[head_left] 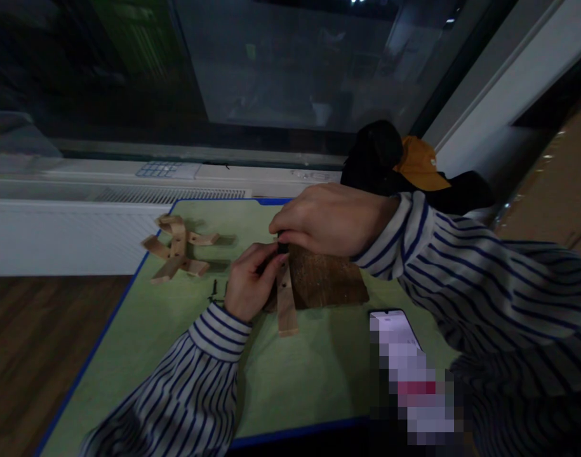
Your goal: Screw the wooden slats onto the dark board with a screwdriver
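The right hand (323, 216) pinches a small black handle (282, 243) between thumb and fingers, above a light wooden strip with drilled holes (287, 311). That strip lies mid-table, its near end extending past the left part of a brown wooden board (331, 279). The left hand (249, 284) curls its fingers beside the handle; what they grip, I cannot tell. Farther left stands a branching wooden assembly (177, 246).

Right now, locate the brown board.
In the head view, the brown board lies on the green table just right of centre, partly under the pale wooden strip, beyond the phone.
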The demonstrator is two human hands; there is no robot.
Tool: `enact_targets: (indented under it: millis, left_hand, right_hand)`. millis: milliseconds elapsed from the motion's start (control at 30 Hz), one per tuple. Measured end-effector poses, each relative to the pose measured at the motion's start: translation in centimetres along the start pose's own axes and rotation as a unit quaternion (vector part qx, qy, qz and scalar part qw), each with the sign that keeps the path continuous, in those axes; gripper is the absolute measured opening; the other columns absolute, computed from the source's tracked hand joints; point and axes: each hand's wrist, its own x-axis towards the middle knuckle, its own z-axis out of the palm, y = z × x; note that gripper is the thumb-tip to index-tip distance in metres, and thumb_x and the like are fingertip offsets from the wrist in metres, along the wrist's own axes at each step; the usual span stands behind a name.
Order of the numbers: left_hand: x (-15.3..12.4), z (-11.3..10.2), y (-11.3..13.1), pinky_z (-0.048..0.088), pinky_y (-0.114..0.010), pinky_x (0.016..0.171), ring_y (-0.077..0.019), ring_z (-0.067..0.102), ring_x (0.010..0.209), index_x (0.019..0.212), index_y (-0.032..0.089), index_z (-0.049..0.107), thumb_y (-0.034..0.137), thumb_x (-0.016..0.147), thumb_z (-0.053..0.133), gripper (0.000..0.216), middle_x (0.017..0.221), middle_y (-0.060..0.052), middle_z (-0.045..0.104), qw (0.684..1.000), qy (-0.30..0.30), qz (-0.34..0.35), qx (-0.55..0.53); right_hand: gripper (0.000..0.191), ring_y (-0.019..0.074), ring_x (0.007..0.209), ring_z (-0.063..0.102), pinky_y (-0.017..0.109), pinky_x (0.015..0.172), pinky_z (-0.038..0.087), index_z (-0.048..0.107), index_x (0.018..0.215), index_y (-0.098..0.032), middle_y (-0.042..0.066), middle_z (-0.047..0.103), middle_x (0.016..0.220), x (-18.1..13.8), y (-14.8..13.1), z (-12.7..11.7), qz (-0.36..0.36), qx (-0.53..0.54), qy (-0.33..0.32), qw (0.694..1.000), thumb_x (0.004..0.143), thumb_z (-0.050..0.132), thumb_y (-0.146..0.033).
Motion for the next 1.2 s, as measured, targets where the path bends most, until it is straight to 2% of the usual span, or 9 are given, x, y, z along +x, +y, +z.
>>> enact_targets:
  millis: [100, 267, 500, 600, 700, 833, 967, 1067, 1200]
  left_hand:
    - [0.06, 0.13, -0.03, 0.049, -0.025, 0.072, -0.013, 0.06, 0.077, 0.096, 0.017, 0.066, 0.02, 0.084, 0.058, 0.015, 0.086, -0.003, 0.066, 1.0, 0.003, 0.007, -0.006]
    - [0.0, 0.32, -0.16, 0.048, -0.023, 0.063, -0.0118, 0.058, 0.068, 0.092, 0.018, 0.065, 0.027, 0.078, 0.066, 0.016, 0.076, 0.001, 0.062, 0.999, 0.041, -0.02, -0.027]
    - [0.16, 0.23, -0.19, 0.044, -0.023, 0.059, -0.0104, 0.054, 0.061, 0.085, 0.018, 0.065, 0.026, 0.078, 0.067, 0.011, 0.071, 0.002, 0.059, 0.998, 0.043, -0.037, -0.022]
    - [0.13, 0.09, -0.16, 0.046, -0.023, 0.062, -0.0113, 0.056, 0.065, 0.087, 0.018, 0.065, 0.024, 0.08, 0.064, 0.009, 0.074, 0.001, 0.061, 0.999, 0.029, -0.021, -0.027]
    - [0.06, -0.01, -0.15, 0.048, -0.024, 0.07, -0.0124, 0.058, 0.075, 0.091, 0.018, 0.066, 0.02, 0.083, 0.059, 0.011, 0.081, -0.001, 0.063, 0.999, 0.008, 0.0, -0.035]
    - [0.02, -0.02, -0.12, 0.049, -0.025, 0.073, -0.0136, 0.059, 0.08, 0.092, 0.018, 0.066, 0.02, 0.085, 0.055, 0.013, 0.083, -0.002, 0.062, 0.999, 0.003, 0.004, -0.041]
    - [0.09, -0.04, -0.01, 0.047, -0.024, 0.064, -0.0118, 0.057, 0.07, 0.093, 0.019, 0.065, 0.024, 0.081, 0.062, 0.013, 0.079, 0.0, 0.061, 0.999, 0.032, -0.015, -0.034]
    - [0.19, -0.06, 0.03, 0.044, -0.023, 0.058, -0.0103, 0.054, 0.063, 0.085, 0.019, 0.064, 0.025, 0.078, 0.066, 0.01, 0.075, 0.002, 0.06, 0.998, 0.046, -0.033, -0.027]
    - [0.21, -0.15, -0.03, 0.046, -0.023, 0.06, -0.011, 0.055, 0.064, 0.084, 0.019, 0.064, 0.025, 0.079, 0.065, 0.008, 0.075, 0.001, 0.06, 0.998, 0.038, -0.032, -0.029]
  right_hand:
    - [0.026, 0.0186, 0.076, 0.06, 0.028, 0.059, 0.031, 0.064, 0.092, -0.017, 0.007, 0.063, 0.08, -0.05, 0.01, 0.14, 0.019, -0.029, 0.008, 0.999, 0.091, 0.042, -0.031]
    - [0.029, 0.0204, 0.075, 0.061, 0.029, 0.055, 0.028, 0.065, 0.094, -0.017, 0.008, 0.063, 0.079, 0.25, -0.52, 0.4, 0.018, -0.055, 0.01, 0.998, 0.092, 0.041, -0.034]
    - [0.029, 0.0213, 0.096, 0.059, 0.03, 0.071, 0.04, 0.057, 0.115, -0.019, 0.008, 0.063, 0.107, 0.15, -0.04, 0.09, -0.027, 0.016, 0.017, 0.999, 0.089, 0.048, -0.027]
    - [0.022, 0.0173, 0.087, 0.059, 0.028, 0.072, 0.04, 0.063, 0.103, -0.018, 0.006, 0.066, 0.097, 0.14, 0.24, -0.12, -0.036, 0.037, 0.0, 0.999, 0.089, 0.045, -0.021]
    - [0.02, 0.0163, 0.077, 0.059, 0.026, 0.065, 0.038, 0.064, 0.092, -0.018, 0.006, 0.066, 0.084, 0.11, 0.18, -0.14, -0.024, 0.023, 0.003, 0.999, 0.089, 0.045, -0.024]
    - [0.023, 0.0179, 0.075, 0.06, 0.026, 0.059, 0.033, 0.064, 0.093, -0.018, 0.007, 0.066, 0.082, -0.04, -0.18, 0.04, 0.011, -0.008, 0.015, 1.0, 0.091, 0.043, -0.028]
    - [0.025, 0.0183, 0.074, 0.06, 0.027, 0.057, 0.031, 0.063, 0.094, -0.018, 0.007, 0.066, 0.081, -0.02, -0.46, 0.12, 0.024, -0.02, 0.017, 0.999, 0.092, 0.042, -0.031]
    - [0.025, 0.0197, 0.079, 0.061, 0.028, 0.06, 0.035, 0.062, 0.1, -0.018, 0.008, 0.067, 0.09, 0.0, -0.46, 0.05, 0.026, -0.019, 0.007, 0.999, 0.091, 0.042, -0.03]
    - [0.029, 0.0208, 0.099, 0.058, 0.03, 0.077, 0.041, 0.057, 0.115, -0.017, 0.009, 0.064, 0.109, -0.08, -0.17, 0.01, -0.027, 0.047, 0.025, 0.998, 0.09, 0.045, -0.025]
